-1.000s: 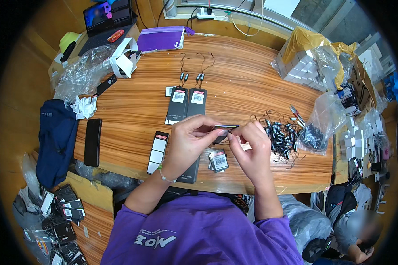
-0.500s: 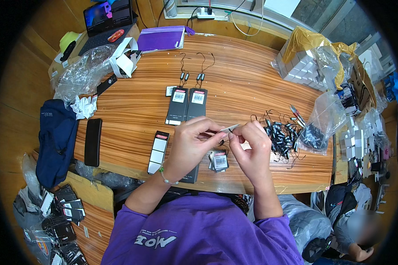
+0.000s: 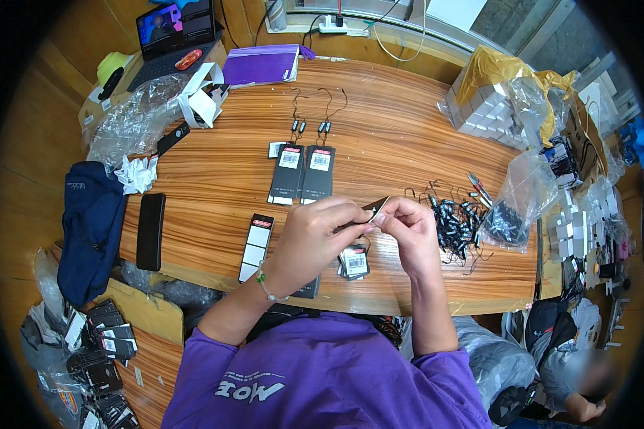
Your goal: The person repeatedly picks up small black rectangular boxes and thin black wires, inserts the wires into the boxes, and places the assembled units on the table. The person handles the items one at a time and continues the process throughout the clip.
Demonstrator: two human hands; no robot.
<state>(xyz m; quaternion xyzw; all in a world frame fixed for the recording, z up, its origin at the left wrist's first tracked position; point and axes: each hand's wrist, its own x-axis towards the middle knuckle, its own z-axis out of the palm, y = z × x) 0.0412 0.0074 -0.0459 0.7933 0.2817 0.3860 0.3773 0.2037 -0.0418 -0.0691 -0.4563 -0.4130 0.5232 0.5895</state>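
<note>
My left hand (image 3: 315,239) and my right hand (image 3: 409,230) meet above the near edge of the wooden table (image 3: 215,171), both pinching one narrow dark tag (image 3: 371,209) held edge-on between the fingertips. Below the hands lies a small stack of dark tags with white labels (image 3: 353,262). A pile of black string loops with small barrels (image 3: 454,222) sits just right of my right hand. Two finished dark tags with strings (image 3: 304,170) lie further up the table. A black-and-white tag strip (image 3: 256,238) lies left of my left hand.
A black phone (image 3: 150,230) and a navy bag (image 3: 89,225) lie at the left. A clear bag of black parts (image 3: 519,204), white boxes in plastic (image 3: 494,107), a purple folder (image 3: 261,64) and a laptop (image 3: 175,28) stand farther off. Another person crouches at lower right (image 3: 587,386).
The tag between my fingers has turned and risen slightly; both hands stay together at the same spot over the near table edge.
</note>
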